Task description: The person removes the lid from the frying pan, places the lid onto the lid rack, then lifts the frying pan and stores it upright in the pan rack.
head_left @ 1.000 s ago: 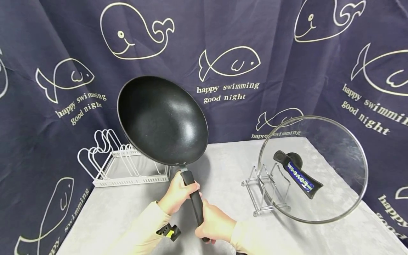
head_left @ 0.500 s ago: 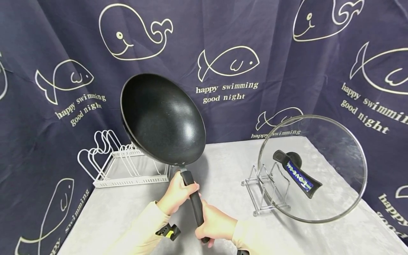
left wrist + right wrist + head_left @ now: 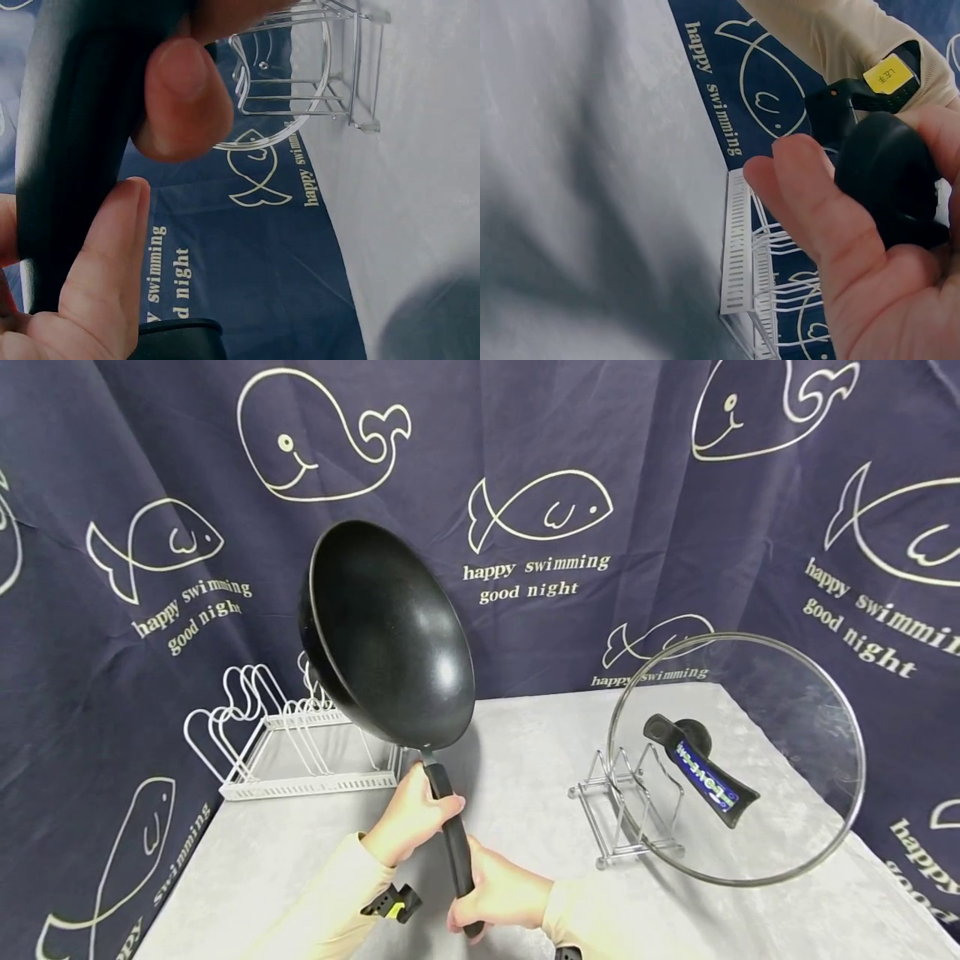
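A black wok (image 3: pixel 390 635) is held up over the table, tilted, its hollow side facing right and toward the camera. My left hand (image 3: pixel 414 814) grips its long black handle (image 3: pixel 455 843) just below the bowl. Lower down, my right hand (image 3: pixel 501 887) holds the handle's end. Up close in the left wrist view, the left thumb (image 3: pixel 105 262) lies along the dark handle (image 3: pixel 75 135). The right wrist view shows the right hand's fingers (image 3: pixel 825 210) around the rounded handle end (image 3: pixel 889 180).
Behind the wok at left stands a white wire rack (image 3: pixel 300 791), partly hidden. At right, a glass lid (image 3: pixel 795 752) with a black knob handle (image 3: pixel 705 772) leans upright in a small chrome rack (image 3: pixel 622 814). A dark blue curtain (image 3: pixel 540 635) backs the grey table (image 3: pixel 540 777).
The wok has turned about its handle, so its left outer side shows more and its opening looks narrower. Both hands keep their grip and shift slightly left. Lid and racks stay put.
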A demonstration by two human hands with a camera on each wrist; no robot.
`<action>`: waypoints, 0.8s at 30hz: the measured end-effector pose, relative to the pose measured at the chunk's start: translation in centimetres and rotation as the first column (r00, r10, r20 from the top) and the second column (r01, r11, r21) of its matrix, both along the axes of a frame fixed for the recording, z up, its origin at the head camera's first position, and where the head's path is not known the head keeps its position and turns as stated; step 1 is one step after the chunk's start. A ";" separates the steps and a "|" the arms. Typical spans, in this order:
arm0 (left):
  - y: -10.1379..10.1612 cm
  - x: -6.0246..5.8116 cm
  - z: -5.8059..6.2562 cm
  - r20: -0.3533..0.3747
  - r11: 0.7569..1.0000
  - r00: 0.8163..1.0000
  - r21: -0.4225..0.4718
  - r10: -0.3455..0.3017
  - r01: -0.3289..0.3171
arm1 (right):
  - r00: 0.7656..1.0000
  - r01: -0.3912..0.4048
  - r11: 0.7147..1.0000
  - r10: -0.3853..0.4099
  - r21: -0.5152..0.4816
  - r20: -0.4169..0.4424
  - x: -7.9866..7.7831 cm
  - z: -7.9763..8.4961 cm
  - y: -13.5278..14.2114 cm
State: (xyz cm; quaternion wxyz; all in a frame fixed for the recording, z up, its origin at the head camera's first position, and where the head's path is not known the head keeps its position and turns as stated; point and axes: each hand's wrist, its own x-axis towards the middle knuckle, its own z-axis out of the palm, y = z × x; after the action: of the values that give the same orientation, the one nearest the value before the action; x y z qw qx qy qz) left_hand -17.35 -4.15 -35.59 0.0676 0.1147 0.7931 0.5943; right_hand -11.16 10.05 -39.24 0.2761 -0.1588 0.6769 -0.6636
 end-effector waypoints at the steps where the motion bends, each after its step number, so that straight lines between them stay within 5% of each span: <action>1: -0.1 0.0 0.0 -0.010 1.000 1.000 -0.011 0.001 -0.001 | 1.000 -0.006 1.000 0.006 -0.006 0.006 0.0 0.0 0.0; 15: -0.1 -1.0 1.5 -0.131 0.991 0.991 -0.136 -0.030 0.012 | 0.996 0.038 0.991 -0.027 -0.126 0.088 -0.2 0.1 -1.1; 24: -0.7 -1.3 2.2 -0.152 0.978 0.988 -0.206 0.006 -0.038 | 0.993 0.069 0.991 -0.057 -0.117 0.103 -0.6 0.9 -2.2</action>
State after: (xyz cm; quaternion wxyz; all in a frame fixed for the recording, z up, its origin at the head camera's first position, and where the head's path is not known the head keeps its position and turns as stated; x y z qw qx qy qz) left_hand -18.67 -4.84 -33.37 0.0127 0.1427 0.8550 0.4985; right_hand -11.76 7.85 -38.38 0.2780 -0.1204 0.6257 -0.7188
